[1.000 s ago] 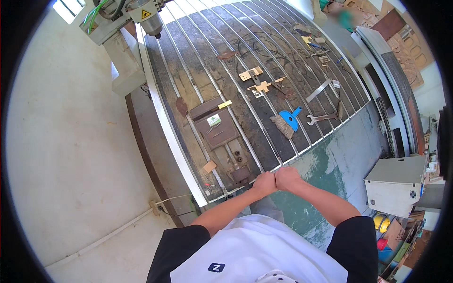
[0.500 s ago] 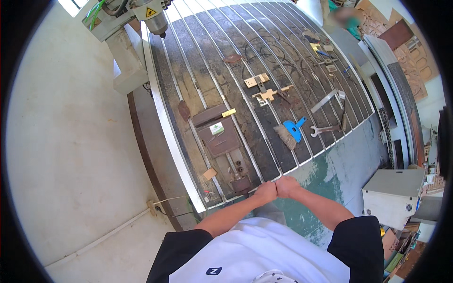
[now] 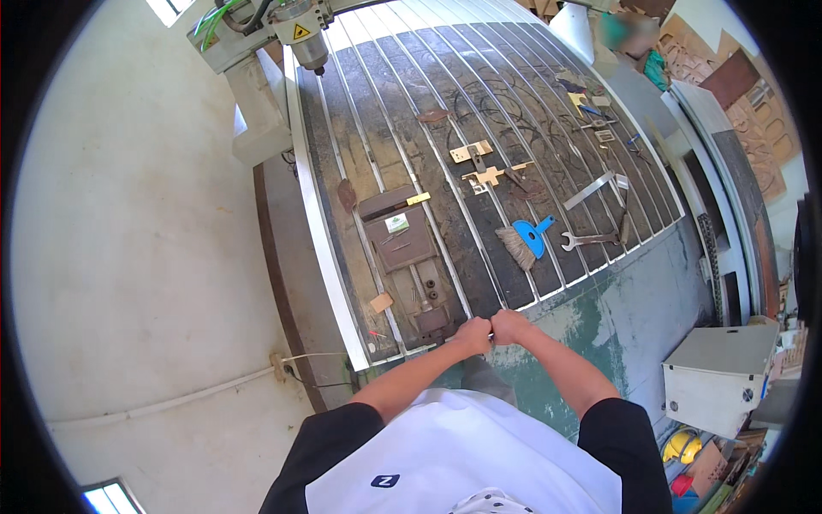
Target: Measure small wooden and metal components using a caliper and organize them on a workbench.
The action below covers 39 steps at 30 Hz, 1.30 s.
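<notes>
Vise (image 3: 415, 254) on slotted table (image 3: 471, 284), left of hands, unmoved. Left hand (image 3: 473, 335) fisted at table's near edge. Right hand (image 3: 511, 326) fisted just beside; slim gap now, fists touched 0.5 s ago. Small item (image 3: 491, 336) between fists, too small to identify; can't tell if gripped. Blue brush (image 3: 533, 242), wrench (image 3: 592, 241) farther right, unmoved.

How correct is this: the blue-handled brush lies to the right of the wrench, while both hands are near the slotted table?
The side is wrong: the head view shows the blue-handled brush lying to the left of the wrench, while the left hand and right hand are near the slotted table.
</notes>
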### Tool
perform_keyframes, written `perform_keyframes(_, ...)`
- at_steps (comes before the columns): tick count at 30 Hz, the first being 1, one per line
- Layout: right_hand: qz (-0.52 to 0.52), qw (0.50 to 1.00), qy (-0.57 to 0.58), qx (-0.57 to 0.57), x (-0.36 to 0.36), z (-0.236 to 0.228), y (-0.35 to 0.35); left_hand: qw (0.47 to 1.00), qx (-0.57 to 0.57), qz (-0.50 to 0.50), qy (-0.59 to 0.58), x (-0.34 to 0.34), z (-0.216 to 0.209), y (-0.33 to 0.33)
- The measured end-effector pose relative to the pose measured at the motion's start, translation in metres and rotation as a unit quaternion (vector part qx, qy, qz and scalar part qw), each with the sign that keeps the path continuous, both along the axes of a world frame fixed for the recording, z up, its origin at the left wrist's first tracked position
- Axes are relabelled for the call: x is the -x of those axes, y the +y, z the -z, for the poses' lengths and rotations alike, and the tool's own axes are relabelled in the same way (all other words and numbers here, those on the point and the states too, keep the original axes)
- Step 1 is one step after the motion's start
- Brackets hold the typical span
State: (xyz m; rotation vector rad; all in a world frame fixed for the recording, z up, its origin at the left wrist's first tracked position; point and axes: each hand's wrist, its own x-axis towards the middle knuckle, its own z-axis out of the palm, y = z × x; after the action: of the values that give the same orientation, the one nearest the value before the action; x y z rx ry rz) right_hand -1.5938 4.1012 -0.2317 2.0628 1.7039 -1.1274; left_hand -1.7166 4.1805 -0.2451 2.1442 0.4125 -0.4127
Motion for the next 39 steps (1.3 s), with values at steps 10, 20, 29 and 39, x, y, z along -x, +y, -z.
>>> perform_keyframes(10, 0.045, 0.998, 0.022, -0.042, -0.042, -0.002, -0.054, 0.864, -0.34, -0.284, -0.239, -0.009, -0.052, 0.202)
perform_keyframes(20, 0.451, 0.859, 0.238, -0.049, -0.017, 0.106, -0.208, 0.822, -0.41, -0.3, -0.257, -0.032, 0.007, 0.24)
perform_keyframes(29, 0.475, 0.853, 0.212, -0.041, 0.066, 0.148, -0.235, 0.811, -0.374, -0.32, -0.316, -0.023, 0.016, 0.243)
perform_keyframes(39, 0.236, 0.946, 0.22, -0.001, 0.041, 0.233, -0.205, 0.815, -0.37, -0.336, -0.292, -0.018, 0.03, 0.249)
